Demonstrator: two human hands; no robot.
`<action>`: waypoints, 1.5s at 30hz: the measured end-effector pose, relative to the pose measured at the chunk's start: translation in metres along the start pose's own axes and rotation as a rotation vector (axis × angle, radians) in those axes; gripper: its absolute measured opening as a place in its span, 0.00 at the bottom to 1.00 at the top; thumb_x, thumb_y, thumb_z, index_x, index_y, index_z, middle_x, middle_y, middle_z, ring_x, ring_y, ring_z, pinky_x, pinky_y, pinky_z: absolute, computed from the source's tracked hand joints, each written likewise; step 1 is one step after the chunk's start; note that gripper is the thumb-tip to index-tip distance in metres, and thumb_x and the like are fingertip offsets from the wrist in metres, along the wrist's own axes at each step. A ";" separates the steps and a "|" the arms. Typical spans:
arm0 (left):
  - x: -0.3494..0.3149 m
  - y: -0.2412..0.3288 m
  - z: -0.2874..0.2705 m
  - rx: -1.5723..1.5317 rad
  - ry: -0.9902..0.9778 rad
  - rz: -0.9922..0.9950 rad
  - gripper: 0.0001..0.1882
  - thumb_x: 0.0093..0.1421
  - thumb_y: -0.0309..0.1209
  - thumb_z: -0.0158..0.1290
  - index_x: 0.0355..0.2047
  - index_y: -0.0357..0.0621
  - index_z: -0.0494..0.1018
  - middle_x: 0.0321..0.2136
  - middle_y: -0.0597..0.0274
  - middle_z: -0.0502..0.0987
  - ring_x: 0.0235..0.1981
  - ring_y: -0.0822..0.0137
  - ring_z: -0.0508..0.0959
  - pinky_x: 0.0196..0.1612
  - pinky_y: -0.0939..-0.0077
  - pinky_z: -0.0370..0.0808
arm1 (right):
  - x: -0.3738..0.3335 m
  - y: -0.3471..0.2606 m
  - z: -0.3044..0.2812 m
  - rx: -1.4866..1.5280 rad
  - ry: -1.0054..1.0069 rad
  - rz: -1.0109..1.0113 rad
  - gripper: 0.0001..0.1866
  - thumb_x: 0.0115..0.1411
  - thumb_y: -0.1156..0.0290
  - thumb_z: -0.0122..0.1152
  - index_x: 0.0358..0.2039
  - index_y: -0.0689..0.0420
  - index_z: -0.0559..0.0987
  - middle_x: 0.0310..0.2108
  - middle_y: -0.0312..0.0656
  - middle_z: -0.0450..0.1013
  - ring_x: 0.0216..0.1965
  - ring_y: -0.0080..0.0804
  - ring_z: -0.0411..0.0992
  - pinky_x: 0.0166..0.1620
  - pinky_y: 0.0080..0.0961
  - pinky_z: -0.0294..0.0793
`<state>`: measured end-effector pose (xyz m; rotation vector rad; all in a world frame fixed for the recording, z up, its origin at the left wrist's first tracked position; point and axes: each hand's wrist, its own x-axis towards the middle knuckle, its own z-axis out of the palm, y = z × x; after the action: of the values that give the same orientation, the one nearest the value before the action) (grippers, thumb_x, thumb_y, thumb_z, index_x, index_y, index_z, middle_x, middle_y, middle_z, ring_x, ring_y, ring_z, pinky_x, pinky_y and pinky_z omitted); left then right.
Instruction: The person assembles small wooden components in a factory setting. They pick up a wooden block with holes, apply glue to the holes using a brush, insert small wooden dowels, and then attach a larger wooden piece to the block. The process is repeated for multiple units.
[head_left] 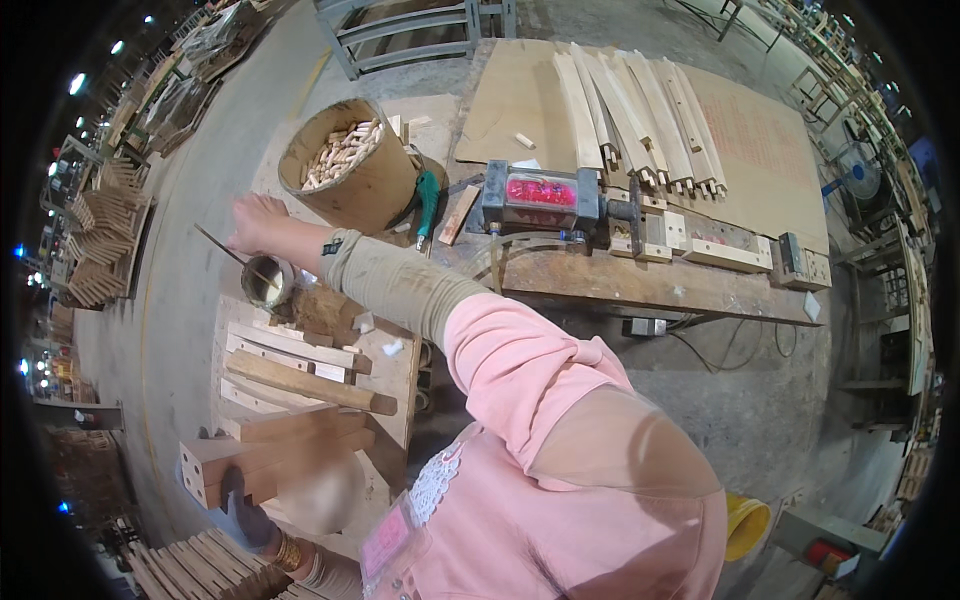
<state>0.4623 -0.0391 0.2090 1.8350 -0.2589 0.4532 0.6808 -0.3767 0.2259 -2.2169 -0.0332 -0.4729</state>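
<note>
My right hand (258,222) reaches far out to the left, bare, with its fingers curled at a thin stick (218,242) that leans out of a small pot (268,292) of pale, glue-like stuff. The fingertips seem closed on the stick, just above the pot's rim. My left hand (245,515), in a grey glove, is wrapped round the end of stacked wooden pieces (285,440) with drilled holes in their end faces. Beside these pieces is a pale round blur (325,490) that I cannot make out.
A round tub (375,180) of wooden dowels stands beyond my right forearm, beside a green-handled tool (427,205). Wooden strips (290,370) lie between my hands. A clamping fixture (540,195) and slender wooden legs (640,120) occupy the bench. More parts (200,565) are stacked lower left.
</note>
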 end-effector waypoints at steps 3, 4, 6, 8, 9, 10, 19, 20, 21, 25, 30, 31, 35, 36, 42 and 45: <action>0.005 0.003 -0.003 0.181 -0.072 0.068 0.18 0.60 0.30 0.45 0.44 0.23 0.68 0.47 0.47 0.69 0.46 0.59 0.71 0.48 0.69 0.70 | 0.012 0.004 0.018 -0.043 -0.178 0.020 0.20 0.45 0.57 0.63 0.34 0.60 0.78 0.36 0.50 0.74 0.43 0.46 0.72 0.45 0.37 0.71; 0.006 0.006 0.001 0.247 -0.075 0.102 0.18 0.60 0.30 0.45 0.44 0.23 0.67 0.47 0.48 0.69 0.46 0.60 0.71 0.48 0.69 0.70 | 0.016 0.005 0.022 -0.052 -0.216 0.019 0.20 0.45 0.57 0.63 0.33 0.60 0.79 0.36 0.50 0.74 0.43 0.45 0.72 0.45 0.37 0.71; 0.010 0.012 0.012 0.209 -0.059 0.114 0.18 0.60 0.29 0.45 0.45 0.24 0.66 0.46 0.48 0.69 0.45 0.60 0.71 0.48 0.69 0.70 | 0.024 0.007 0.030 -0.070 -0.261 0.019 0.19 0.44 0.58 0.63 0.32 0.59 0.79 0.36 0.50 0.75 0.42 0.44 0.73 0.44 0.36 0.71; 0.019 0.017 0.021 0.111 -0.046 0.115 0.17 0.59 0.28 0.45 0.44 0.25 0.66 0.45 0.49 0.70 0.45 0.61 0.71 0.47 0.69 0.70 | 0.033 0.009 0.036 -0.087 -0.271 0.022 0.18 0.43 0.58 0.63 0.32 0.57 0.79 0.36 0.49 0.75 0.42 0.42 0.73 0.44 0.36 0.72; 0.018 0.018 0.021 0.122 -0.038 0.123 0.16 0.59 0.27 0.45 0.44 0.25 0.66 0.44 0.49 0.70 0.44 0.61 0.71 0.47 0.69 0.70 | 0.034 0.005 0.041 -0.105 -0.324 -0.022 0.17 0.42 0.59 0.62 0.32 0.55 0.80 0.35 0.47 0.75 0.41 0.41 0.73 0.44 0.36 0.72; 0.016 0.019 0.018 0.241 -0.056 0.165 0.15 0.59 0.27 0.45 0.43 0.26 0.67 0.44 0.49 0.71 0.43 0.61 0.72 0.46 0.69 0.71 | 0.034 0.004 0.045 -0.121 -0.376 -0.066 0.16 0.42 0.60 0.61 0.32 0.54 0.80 0.35 0.46 0.75 0.41 0.41 0.73 0.43 0.35 0.72; 0.021 0.067 0.065 0.258 0.080 0.131 0.28 0.42 0.30 0.57 0.46 0.36 0.65 0.45 0.56 0.68 0.45 0.62 0.70 0.47 0.73 0.68 | 0.037 -0.010 0.041 -0.054 -0.431 -0.282 0.13 0.51 0.60 0.55 0.28 0.58 0.78 0.24 0.48 0.74 0.28 0.42 0.73 0.32 0.36 0.71; 0.025 0.071 0.070 0.143 0.044 0.058 0.30 0.40 0.29 0.59 0.46 0.37 0.64 0.43 0.57 0.69 0.43 0.64 0.71 0.46 0.74 0.69 | 0.032 -0.006 0.036 -0.141 -0.367 -0.343 0.15 0.54 0.59 0.54 0.29 0.58 0.78 0.25 0.48 0.74 0.28 0.42 0.73 0.32 0.36 0.70; 0.027 0.076 0.074 0.039 0.025 -0.021 0.32 0.38 0.29 0.61 0.46 0.38 0.64 0.41 0.58 0.70 0.42 0.66 0.72 0.44 0.75 0.71 | 0.025 -0.007 0.030 -0.173 -0.390 -0.382 0.15 0.53 0.59 0.55 0.31 0.59 0.78 0.25 0.49 0.74 0.28 0.43 0.73 0.31 0.36 0.70; 0.033 0.092 0.091 -0.157 0.029 -0.108 0.33 0.36 0.25 0.65 0.44 0.40 0.65 0.37 0.62 0.73 0.39 0.71 0.73 0.42 0.77 0.72 | 0.017 0.005 0.031 -0.091 -0.465 -0.382 0.14 0.54 0.58 0.53 0.32 0.56 0.78 0.26 0.49 0.74 0.32 0.48 0.73 0.33 0.40 0.70; 0.031 0.092 0.085 -0.115 -0.013 -0.097 0.30 0.37 0.25 0.66 0.42 0.42 0.65 0.36 0.64 0.73 0.39 0.73 0.74 0.42 0.78 0.72 | 0.004 -0.003 0.019 0.123 -0.267 -0.341 0.13 0.56 0.61 0.54 0.29 0.58 0.78 0.21 0.47 0.73 0.26 0.45 0.73 0.30 0.35 0.70; 0.030 0.092 0.085 -0.107 -0.004 -0.093 0.30 0.37 0.25 0.66 0.42 0.42 0.65 0.36 0.64 0.73 0.39 0.74 0.74 0.42 0.78 0.72 | -0.001 -0.003 0.017 0.125 -0.263 -0.347 0.13 0.56 0.61 0.54 0.29 0.58 0.78 0.21 0.47 0.73 0.26 0.45 0.73 0.30 0.34 0.70; 0.032 0.094 0.091 -0.109 -0.009 -0.086 0.30 0.38 0.25 0.66 0.42 0.43 0.65 0.36 0.65 0.73 0.39 0.74 0.74 0.42 0.78 0.72 | -0.007 0.017 0.015 0.304 -0.249 -0.308 0.13 0.56 0.63 0.56 0.29 0.62 0.78 0.21 0.45 0.75 0.22 0.34 0.74 0.28 0.26 0.71; 0.029 0.094 0.089 -0.102 0.007 -0.102 0.30 0.38 0.25 0.66 0.42 0.43 0.65 0.36 0.65 0.73 0.39 0.74 0.73 0.42 0.78 0.72 | -0.015 0.018 0.018 0.394 -0.273 -0.245 0.13 0.57 0.64 0.56 0.29 0.63 0.78 0.21 0.44 0.75 0.22 0.31 0.74 0.28 0.25 0.71; 0.030 0.093 0.089 -0.101 0.016 -0.106 0.30 0.38 0.25 0.66 0.42 0.43 0.65 0.36 0.66 0.73 0.39 0.75 0.73 0.43 0.78 0.71 | -0.026 0.045 0.016 0.840 -0.207 0.224 0.11 0.59 0.67 0.54 0.28 0.62 0.75 0.22 0.40 0.75 0.19 0.18 0.69 0.23 0.13 0.66; 0.029 0.092 0.090 -0.087 0.019 -0.086 0.30 0.38 0.25 0.66 0.43 0.43 0.65 0.35 0.65 0.73 0.39 0.74 0.73 0.43 0.78 0.71 | -0.030 0.052 0.018 1.011 -0.167 0.419 0.10 0.59 0.66 0.55 0.27 0.60 0.73 0.22 0.40 0.75 0.18 0.18 0.69 0.22 0.12 0.66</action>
<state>0.4673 -0.1509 0.2783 1.7484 -0.1833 0.3934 0.6687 -0.3922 0.1669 -1.2082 0.0862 -0.0001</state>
